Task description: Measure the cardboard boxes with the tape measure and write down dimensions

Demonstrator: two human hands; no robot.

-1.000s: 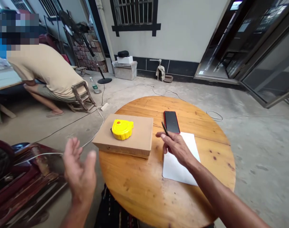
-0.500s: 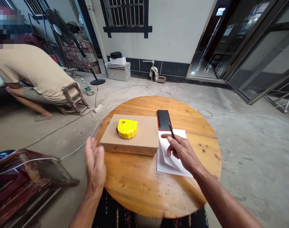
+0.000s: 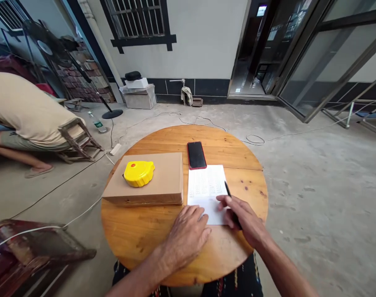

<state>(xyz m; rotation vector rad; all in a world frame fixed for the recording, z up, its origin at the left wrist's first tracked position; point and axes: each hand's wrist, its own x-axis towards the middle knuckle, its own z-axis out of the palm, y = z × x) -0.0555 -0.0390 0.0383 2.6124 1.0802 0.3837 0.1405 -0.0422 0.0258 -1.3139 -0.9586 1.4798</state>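
Observation:
My left hand [image 3: 191, 231] rests flat at the near left corner of a white sheet of paper [image 3: 206, 181], fingers stretched out and touching it. Small rows of marks cover the upper part of the sheet. Over the sheet's right side, my right hand [image 3: 245, 218] is closed around a black pen [image 3: 227, 189], whose upper end points away from me. A red-edged phone [image 3: 196, 155] lies just beyond the paper. Left of both sits a flat cardboard box [image 3: 168, 175] with a yellow tape measure [image 3: 139, 173] on top.
Everything lies on a round wooden table [image 3: 144, 237]. At the left, a person [image 3: 27, 115] sits on a low wooden chair [image 3: 79, 140]. Cables [image 3: 83, 212] run across the concrete floor. A standing fan [image 3: 112, 113], a bottle [image 3: 97, 123] and a wooden stool [image 3: 36, 243] are around the table.
My left hand has come from beside the box, across to the paper's near edge. The paper now lies flat with its marks showing. My view has turned right; the right hand keeps the pen.

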